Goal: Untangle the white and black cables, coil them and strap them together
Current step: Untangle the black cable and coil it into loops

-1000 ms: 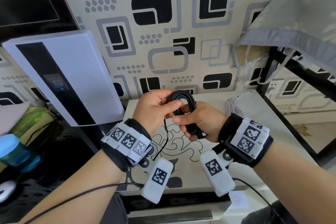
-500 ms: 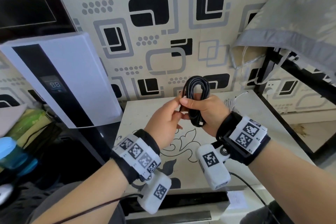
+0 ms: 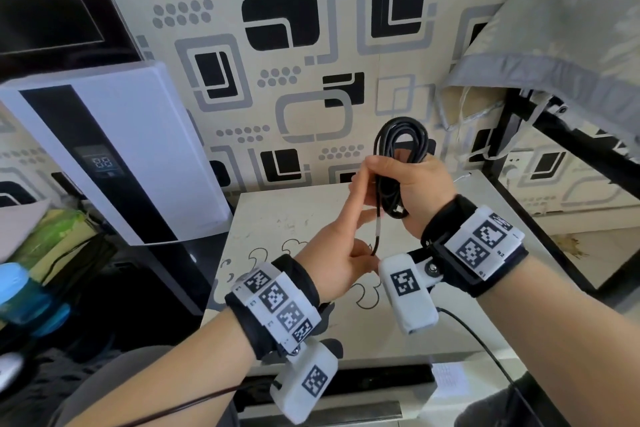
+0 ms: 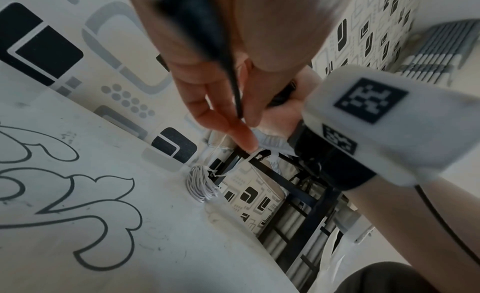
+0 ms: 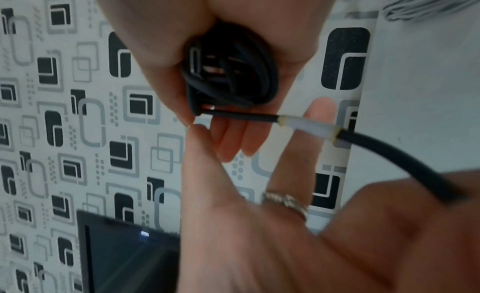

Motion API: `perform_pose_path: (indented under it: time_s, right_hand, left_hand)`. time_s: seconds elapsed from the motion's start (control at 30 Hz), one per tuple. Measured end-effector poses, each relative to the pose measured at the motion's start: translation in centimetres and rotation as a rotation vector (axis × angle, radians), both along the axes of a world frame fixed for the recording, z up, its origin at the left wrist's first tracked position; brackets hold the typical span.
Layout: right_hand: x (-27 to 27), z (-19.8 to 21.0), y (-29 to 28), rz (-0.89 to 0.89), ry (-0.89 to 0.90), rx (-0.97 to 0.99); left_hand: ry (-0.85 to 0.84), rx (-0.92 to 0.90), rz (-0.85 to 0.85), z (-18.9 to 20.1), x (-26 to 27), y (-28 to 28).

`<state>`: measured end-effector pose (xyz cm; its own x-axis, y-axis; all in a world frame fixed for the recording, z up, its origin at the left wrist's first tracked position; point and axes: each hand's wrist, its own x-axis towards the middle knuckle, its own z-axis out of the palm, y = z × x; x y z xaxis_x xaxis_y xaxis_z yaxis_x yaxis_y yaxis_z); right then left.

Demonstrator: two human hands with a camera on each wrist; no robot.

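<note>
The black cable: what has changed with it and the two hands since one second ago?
The right hand has lifted the coiled black cable higher and still grips it. The left hand has let go of the coil, dropped lower, and now holds the loose tail end. The white cable stays coiled on the table.

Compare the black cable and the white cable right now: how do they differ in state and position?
The black cable is held up off the table in the right hand; the white cable lies on the table near the wall, untouched. The black cable has a loose tail running down into the left hand; the white cable shows no such tail. Both are coiled, but not yet strapped together.
</note>
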<state>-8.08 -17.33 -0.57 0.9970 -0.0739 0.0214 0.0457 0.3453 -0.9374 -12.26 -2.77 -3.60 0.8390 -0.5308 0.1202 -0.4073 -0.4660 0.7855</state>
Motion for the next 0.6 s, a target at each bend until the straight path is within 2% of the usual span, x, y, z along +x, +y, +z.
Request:
perform_pose_path:
  time_s: [0.07, 0.13, 0.2, 0.27, 0.47, 0.6]
  right_hand:
    - [0.2, 0.7, -0.9, -0.022, 0.015, 0.065]
    - [0.8, 1.3, -2.6, -0.039, 0.079, 0.209]
    - [1.4, 1.5, -4.3, -0.046, 0.157, 0.360]
    - [1.8, 1.4, -5.4, -0.050, 0.197, 0.380]
    - [1.4, -0.4, -3.9, 0.093, 0.093, 0.006]
    - [0.9, -1.4, -1.9, 0.311, 0.038, -0.253]
  left_hand:
    - [0.063, -0.071, -0.012, -0.2, -0.1, 0.1]
    - [0.191, -0.130, -0.003, -0.4, 0.0, 0.6]
    - [0.218, -0.093, -0.003, -0.5, 0.3, 1.2]
    - [0.214, -0.095, 0.031, -0.3, 0.6, 1.5]
    - [0.159, -0.366, 0.184, 1.3, 1.6, 2.3]
    - [0.162, -0.397, 0.204, 1.5, 2.1, 2.7]
